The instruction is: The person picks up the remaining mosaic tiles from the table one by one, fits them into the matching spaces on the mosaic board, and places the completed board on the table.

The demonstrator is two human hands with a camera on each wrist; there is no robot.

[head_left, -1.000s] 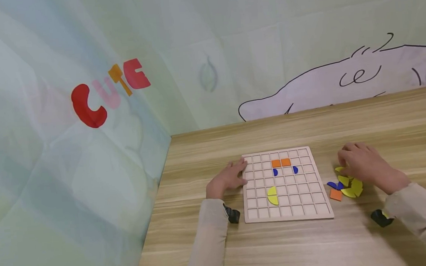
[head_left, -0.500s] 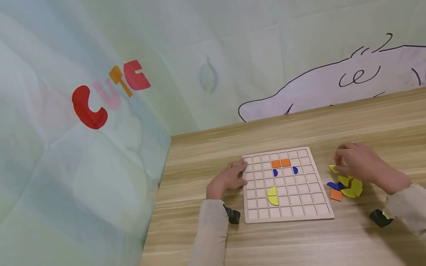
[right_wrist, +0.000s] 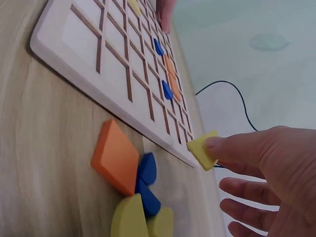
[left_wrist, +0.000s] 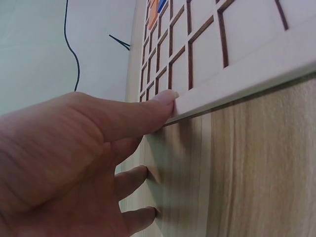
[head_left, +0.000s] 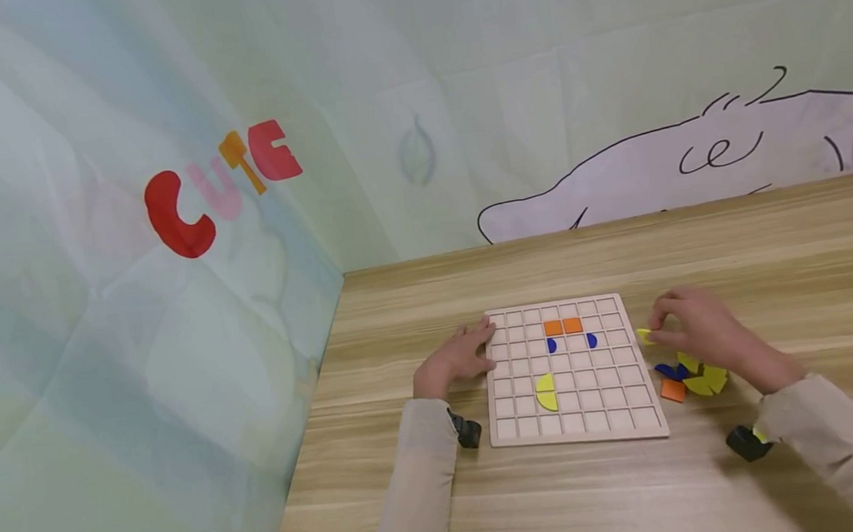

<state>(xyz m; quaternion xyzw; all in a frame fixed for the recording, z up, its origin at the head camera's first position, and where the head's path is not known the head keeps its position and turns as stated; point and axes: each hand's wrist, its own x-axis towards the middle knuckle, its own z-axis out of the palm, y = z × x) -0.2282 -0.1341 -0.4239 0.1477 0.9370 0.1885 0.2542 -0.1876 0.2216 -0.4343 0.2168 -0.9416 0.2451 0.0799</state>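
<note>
My right hand (head_left: 702, 328) pinches a yellow quarter-circle tile (right_wrist: 201, 150) between thumb and fingers, just off the right edge of a pale wooden grid board (head_left: 579, 437). On the left, my left hand (head_left: 458, 355) rests against the board's side, its thumb (left_wrist: 163, 106) on the rim and its fingers spread. Set in the board's cells are two orange square tiles (head_left: 562, 327) side by side, two blue half-round tiles (head_left: 592, 341) below them, and two yellow quarter-circle tiles (head_left: 546, 392) that together form a half circle.
Right of the board lie loose tiles: an orange square tile (head_left: 673, 390), blue tiles (head_left: 664, 372) and several yellow tiles (head_left: 715, 375). The wooden table (head_left: 558, 498) meets a printed cloth backdrop (head_left: 422, 208) at the back and left.
My right hand has moved left from the loose tiles toward the board, bringing the yellow quarter-circle tile with it. My left hand and the board have stayed in place.
</note>
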